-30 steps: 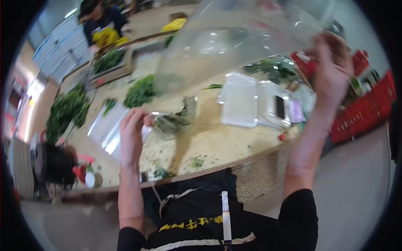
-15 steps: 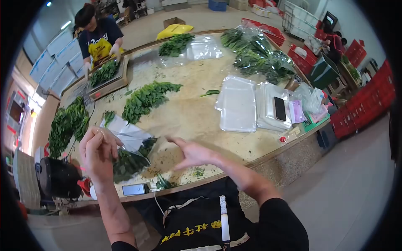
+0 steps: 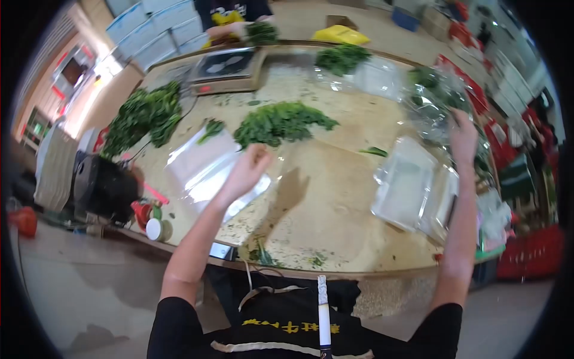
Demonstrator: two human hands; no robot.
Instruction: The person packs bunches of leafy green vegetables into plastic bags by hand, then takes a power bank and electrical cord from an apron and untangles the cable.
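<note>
My right hand is stretched to the far right of the table, its fingers closed at the edge of a clear bag of leafy greens. That bag lies among other bagged greens, and motion blur softens the grip. My left hand is curled into a loose fist with nothing visible in it. It hovers above a stack of clear plastic bags, just in front of a heap of loose leafy greens. A small sprig rests on the stack's upper end.
Across the table, a person holds a bunch of greens by a scale. More greens lie left. Flat clear packs sit right. A black container and a white-lidded jar stand at the left edge.
The bag of greens before me has gone from the near left; my right hand has swung far right to the bagged greens. My left hand has shifted right. The other person has lifted greens off the scale.
</note>
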